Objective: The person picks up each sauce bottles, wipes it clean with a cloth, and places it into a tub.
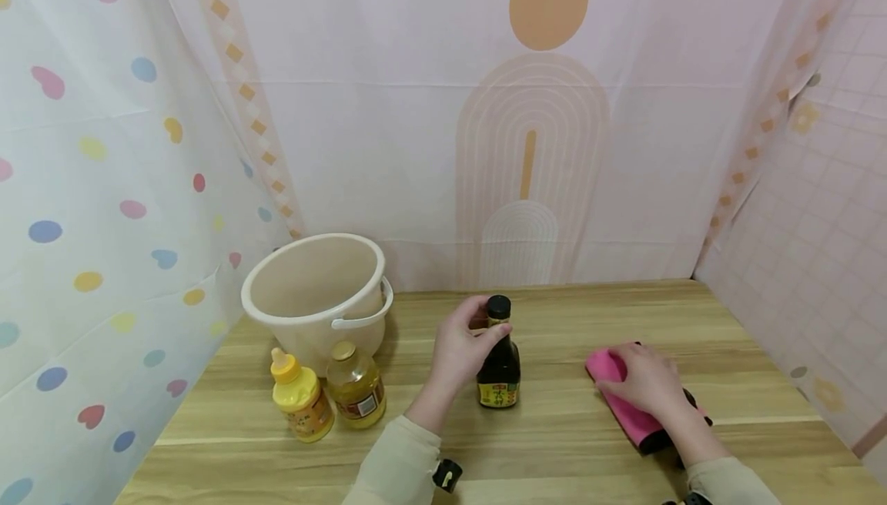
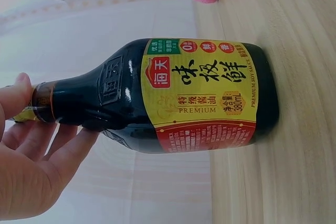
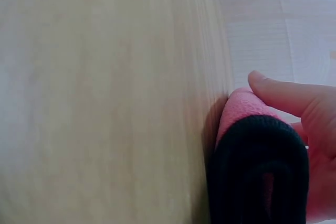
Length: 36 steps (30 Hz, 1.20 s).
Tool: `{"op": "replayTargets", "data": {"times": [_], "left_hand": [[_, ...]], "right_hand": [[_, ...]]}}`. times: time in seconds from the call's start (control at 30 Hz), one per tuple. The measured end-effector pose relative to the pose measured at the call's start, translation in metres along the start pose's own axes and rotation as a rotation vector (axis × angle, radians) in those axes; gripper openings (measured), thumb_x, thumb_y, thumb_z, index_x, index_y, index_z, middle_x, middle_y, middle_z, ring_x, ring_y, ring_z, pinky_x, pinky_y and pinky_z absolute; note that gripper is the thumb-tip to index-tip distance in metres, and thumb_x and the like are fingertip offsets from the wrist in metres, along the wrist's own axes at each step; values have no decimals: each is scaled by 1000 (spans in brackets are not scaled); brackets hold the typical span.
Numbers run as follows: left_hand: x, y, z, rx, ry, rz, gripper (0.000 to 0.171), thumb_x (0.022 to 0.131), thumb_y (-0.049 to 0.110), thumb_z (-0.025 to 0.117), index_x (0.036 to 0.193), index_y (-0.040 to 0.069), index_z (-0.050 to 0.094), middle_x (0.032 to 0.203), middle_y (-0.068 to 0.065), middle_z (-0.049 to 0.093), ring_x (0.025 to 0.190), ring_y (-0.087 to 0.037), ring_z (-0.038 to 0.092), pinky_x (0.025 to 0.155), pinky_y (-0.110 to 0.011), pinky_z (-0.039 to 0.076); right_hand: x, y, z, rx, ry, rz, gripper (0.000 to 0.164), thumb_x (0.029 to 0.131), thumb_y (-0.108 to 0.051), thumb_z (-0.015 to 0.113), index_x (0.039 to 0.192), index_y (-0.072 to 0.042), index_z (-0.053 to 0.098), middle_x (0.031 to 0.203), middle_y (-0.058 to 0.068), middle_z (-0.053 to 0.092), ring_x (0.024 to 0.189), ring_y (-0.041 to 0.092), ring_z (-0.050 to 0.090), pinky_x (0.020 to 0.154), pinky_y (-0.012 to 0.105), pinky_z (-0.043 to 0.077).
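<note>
A dark soy sauce bottle [image 2: 199,93] with a yellow and red label and a black cap stands upright on the wooden table. My left hand [image 1: 466,339] grips its neck just below the cap, thumb on one side and fingers on the other. To the right lies a folded pink towel [image 1: 634,416] with a black border. Over its far part, my right hand [image 1: 644,382] holds the towel from above with bent fingers. In the right wrist view the thumb [image 3: 283,95] lies against the pink fold, while the other fingertips are mostly hidden.
A cream bucket [image 1: 315,316] with a handle stands at the back left. In front of it are a yellow squeeze bottle [image 1: 302,401] and a jar of golden liquid [image 1: 356,389]. Patterned curtains [image 1: 388,143] border the table [image 1: 554,451] at the back and sides.
</note>
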<state>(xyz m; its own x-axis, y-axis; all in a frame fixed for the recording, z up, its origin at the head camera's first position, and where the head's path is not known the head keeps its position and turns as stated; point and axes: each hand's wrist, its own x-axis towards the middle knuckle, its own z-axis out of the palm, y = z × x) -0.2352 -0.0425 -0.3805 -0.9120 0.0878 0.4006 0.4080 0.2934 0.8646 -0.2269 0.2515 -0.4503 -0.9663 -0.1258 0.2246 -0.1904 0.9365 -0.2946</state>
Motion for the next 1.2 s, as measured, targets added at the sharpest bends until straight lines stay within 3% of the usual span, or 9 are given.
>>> {"op": "replayTargets", "data": {"times": [0.23,0.4,0.77,0.97,1.2], "left_hand": [[1,-2,0,-7,-1,-6,29,83,11,81,109,11,69,100,-1,71,97,-19,67,81,-33,57],[1,-3,0,-11,-5,-6,28,84,11,80,109,11,69,99,-2,71,96,-19,67,81,-34,57],[1,-3,1,-25,-2,0,27,83,9,80,108,11,69,99,-2,71,96,-19,67,81,-34,57],[1,-3,1,-23,0,14,27,83,9,80,108,11,69,99,-3,71,96,-19,67,81,-34,58],[0,-2,1,-21,-3,7,27,84,12,81,108,12,69,99,-2,71,95,-18,67,81,-34,57]], "right_hand": [[-2,0,0,14,-121,25,80,69,-47,87,129,-2,59,130,26,52,120,56,43,81,83,33],[-5,1,0,22,-134,-6,74,72,-35,87,130,0,58,129,26,51,117,59,43,78,74,43],[-5,1,-2,-44,-63,-76,52,78,-18,84,122,3,66,120,25,57,97,52,55,76,62,50],[-5,1,0,-101,9,-134,40,77,-10,84,113,2,70,109,22,62,93,44,62,81,58,48],[-4,5,1,-58,101,-156,32,73,0,83,103,-3,74,101,15,67,88,39,65,81,56,51]]}}
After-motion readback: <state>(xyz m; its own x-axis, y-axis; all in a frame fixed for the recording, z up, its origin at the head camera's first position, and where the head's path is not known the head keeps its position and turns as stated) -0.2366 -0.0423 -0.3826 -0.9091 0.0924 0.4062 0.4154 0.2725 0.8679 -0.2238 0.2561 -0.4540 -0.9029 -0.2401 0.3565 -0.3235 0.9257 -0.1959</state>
